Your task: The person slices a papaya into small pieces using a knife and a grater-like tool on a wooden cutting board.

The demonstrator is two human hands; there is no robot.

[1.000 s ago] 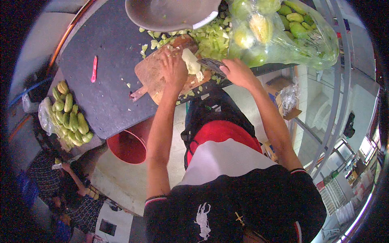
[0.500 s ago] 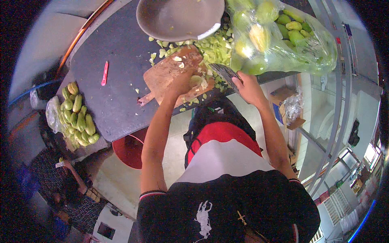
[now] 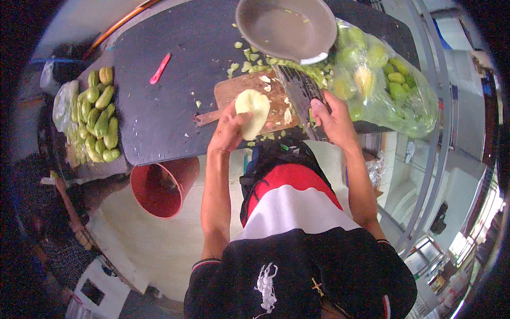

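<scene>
A dark work table (image 3: 175, 80) fills the view. Nearest, the left hand (image 3: 229, 130) now grips a pale peeled vegetable (image 3: 253, 110), lifted since a moment ago off the wooden cutting board (image 3: 249, 95). The right hand (image 3: 332, 119) clasps a broad knife (image 3: 299, 93) (blade flat). Beyond sit a grey bowl (image 3: 287, 26) and a bag of green vegetables (image 3: 388, 85).

A market-stall or street-side food-prep spot: a dark worktop (image 3: 170, 69) carries a wooden chopping board (image 3: 249, 95), a heap of green gourds (image 3: 98, 114) at far left, a bagful (image 3: 388, 87) right, a red bucket (image 3: 162, 186) below.
</scene>
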